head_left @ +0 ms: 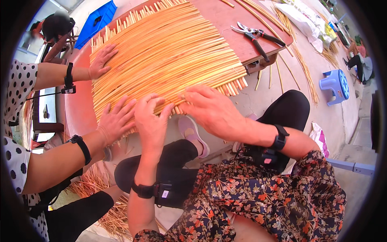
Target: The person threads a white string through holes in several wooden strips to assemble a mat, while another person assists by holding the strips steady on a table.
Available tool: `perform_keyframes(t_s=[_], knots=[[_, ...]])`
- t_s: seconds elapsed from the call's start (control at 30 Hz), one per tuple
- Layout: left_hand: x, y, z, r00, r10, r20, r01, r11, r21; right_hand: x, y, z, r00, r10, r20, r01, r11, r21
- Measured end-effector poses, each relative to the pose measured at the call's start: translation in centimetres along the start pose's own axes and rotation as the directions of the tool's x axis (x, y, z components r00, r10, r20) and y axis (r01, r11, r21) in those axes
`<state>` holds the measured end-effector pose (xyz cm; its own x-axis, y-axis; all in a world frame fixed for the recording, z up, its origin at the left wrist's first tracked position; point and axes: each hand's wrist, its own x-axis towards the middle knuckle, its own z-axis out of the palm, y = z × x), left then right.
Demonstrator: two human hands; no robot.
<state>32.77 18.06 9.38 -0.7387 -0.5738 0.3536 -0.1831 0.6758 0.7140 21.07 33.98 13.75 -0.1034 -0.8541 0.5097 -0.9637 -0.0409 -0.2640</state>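
A wide mat of straight yellow stalks (161, 52), perhaps reed or straw, lies on a red table with its near edge toward me. My left hand (152, 119) is closed on the stalks at that near edge, thumb and fingers curled around them. To its right, my right hand (211, 109) also grips the edge stalks, its fingertips partly hidden behind the knuckles. A short run of stalks shows between my two hands. Beside my left hand, a co-worker's hand (117, 121) rests spread on the edge. The co-worker's other hand (102, 62) lies flat on the mat's left side.
Pruning shears (256, 36) with black handles lie open on the red tabletop (221, 16), right of the mat. Loose stalks (300, 64) are on the floor at right, near a blue stool (334, 86). A blue crate (96, 22) stands at far left; straw (117, 213) lies below.
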Motion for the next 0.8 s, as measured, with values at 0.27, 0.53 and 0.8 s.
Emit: perform_keyframes(t_s=[0.27,0.53,0.8], knots=[[-0.1,1.2,1.9,0.994,-0.070,-0.082,0.059,0.990,-0.132,-0.7,3.3,2.2,0.983,0.003,0.184,-0.002,1.000,-0.002],[-0.2,1.2,1.7,0.998,-0.003,-0.061,-0.004,0.994,-0.105,-0.8,3.3,2.0,0.983,-0.010,0.183,0.009,1.000,0.008],[3.3,-1.0,-5.8,0.989,0.045,0.143,-0.023,0.988,-0.151,-0.7,2.8,2.1,0.992,-0.037,0.121,0.030,0.998,0.056]])
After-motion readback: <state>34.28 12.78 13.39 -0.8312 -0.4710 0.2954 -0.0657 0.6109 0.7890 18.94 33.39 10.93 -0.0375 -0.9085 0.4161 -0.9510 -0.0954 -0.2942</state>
